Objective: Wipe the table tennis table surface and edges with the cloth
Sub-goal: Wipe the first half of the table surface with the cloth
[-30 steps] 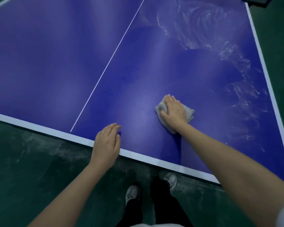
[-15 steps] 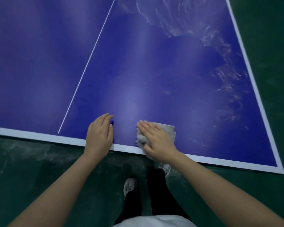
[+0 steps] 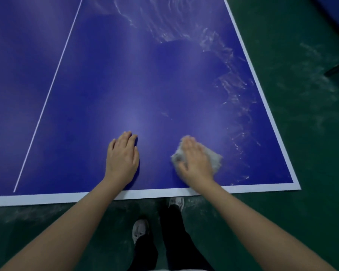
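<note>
The blue table tennis table (image 3: 145, 79) fills the upper view, with a white centre line and white edge bands. A crumpled white cloth (image 3: 213, 156) lies on the blue surface near the front edge, right of centre. My right hand (image 3: 195, 161) presses flat on the cloth with straight fingers, blurred by motion. My left hand (image 3: 122, 155) rests flat on the table to the left of it, fingers straight, holding nothing. Whitish wet streaks (image 3: 233, 90) curve along the table's right side.
The table's front white edge (image 3: 67, 197) runs just beyond my wrists, and its right corner (image 3: 296, 185) is close by. Green floor (image 3: 301, 133) lies to the right and below. My legs and shoes (image 3: 140, 229) stand under the front edge.
My right hand slid the cloth from the front edge to the right and a little further onto the table. My left hand moved from the edge onto the blue surface.
</note>
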